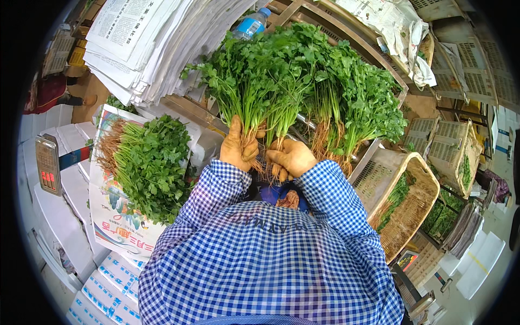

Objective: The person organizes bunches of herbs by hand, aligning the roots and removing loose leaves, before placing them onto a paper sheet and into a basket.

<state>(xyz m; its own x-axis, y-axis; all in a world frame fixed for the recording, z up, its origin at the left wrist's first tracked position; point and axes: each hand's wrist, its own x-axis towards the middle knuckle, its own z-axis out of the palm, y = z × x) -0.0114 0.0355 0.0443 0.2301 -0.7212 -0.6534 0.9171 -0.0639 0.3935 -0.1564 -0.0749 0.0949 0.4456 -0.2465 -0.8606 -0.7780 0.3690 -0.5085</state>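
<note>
Currently, left hand point(237, 145) and right hand point(291, 158) have fingers clamped on a herb bunch point(287, 81) near the roots. Gripping there likely keeps the stems aligned and leaves uncrushed.

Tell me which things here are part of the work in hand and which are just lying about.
In hand: left hand and right hand gripping the herb bunches near the roots.
Lying about: herb bundle on paper, newspaper stack, water bottle, weighing scale, wicker basket.

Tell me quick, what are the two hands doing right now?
Left hand: closed around the stems of a bunch of leafy green herbs.
Right hand: closed on the roots of that same bunch, next to the left hand.
</note>
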